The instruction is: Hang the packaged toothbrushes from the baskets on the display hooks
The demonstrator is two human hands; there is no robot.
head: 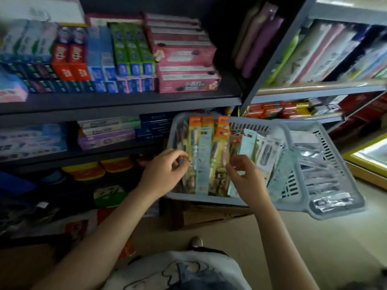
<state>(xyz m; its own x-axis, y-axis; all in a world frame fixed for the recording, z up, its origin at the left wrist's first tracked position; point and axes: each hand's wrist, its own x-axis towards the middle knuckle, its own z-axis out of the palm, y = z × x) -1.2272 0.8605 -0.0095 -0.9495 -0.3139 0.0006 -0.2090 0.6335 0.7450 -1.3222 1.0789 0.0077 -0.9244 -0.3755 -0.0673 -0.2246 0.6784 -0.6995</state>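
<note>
A grey plastic basket sits low in front of the shelves, filled with upright packaged toothbrushes, several with orange card tops. My left hand reaches into the basket's left side, its curled fingers pinching the edge of a pack there. My right hand is over the basket's middle, thumb and fingers pinching a clear-fronted pack. A second grey basket overlaps it on the right and holds flat clear toothbrush packets.
Dark shelves with toothpaste boxes rise behind and to the left. A grey rack with packaged goods stands at the right. A cardboard box lies under the baskets. A yellow-framed case is at the far right.
</note>
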